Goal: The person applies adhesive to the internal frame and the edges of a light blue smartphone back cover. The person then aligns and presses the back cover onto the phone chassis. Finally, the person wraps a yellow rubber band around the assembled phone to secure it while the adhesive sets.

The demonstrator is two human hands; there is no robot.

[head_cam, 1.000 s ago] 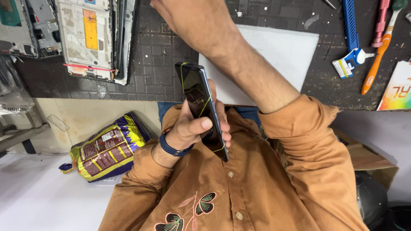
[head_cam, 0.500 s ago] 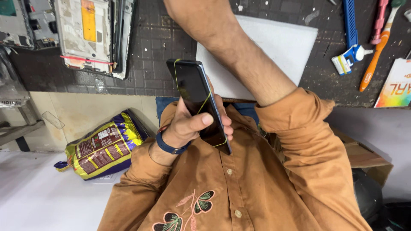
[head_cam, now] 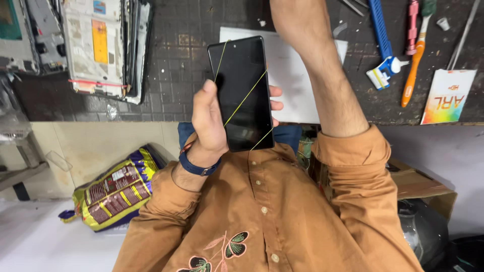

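Right now my left hand (head_cam: 209,126) is wrapped around a black smartphone (head_cam: 243,93), thumb along its left edge and fingertips (head_cam: 275,98) curling round the right, holding it upright, screen facing me, just above my chest. Thin yellow bands (head_cam: 245,95) cross the dark screen diagonally. My right arm (head_cam: 322,75) reaches up past the phone and out of frame, so I cannot tell how that hand stands. Behind the phone a white sheet (head_cam: 297,85) lies on the dark workbench (head_cam: 181,55), with a blue tool (head_cam: 381,45) and an orange toothbrush (head_cam: 412,65) beside it.
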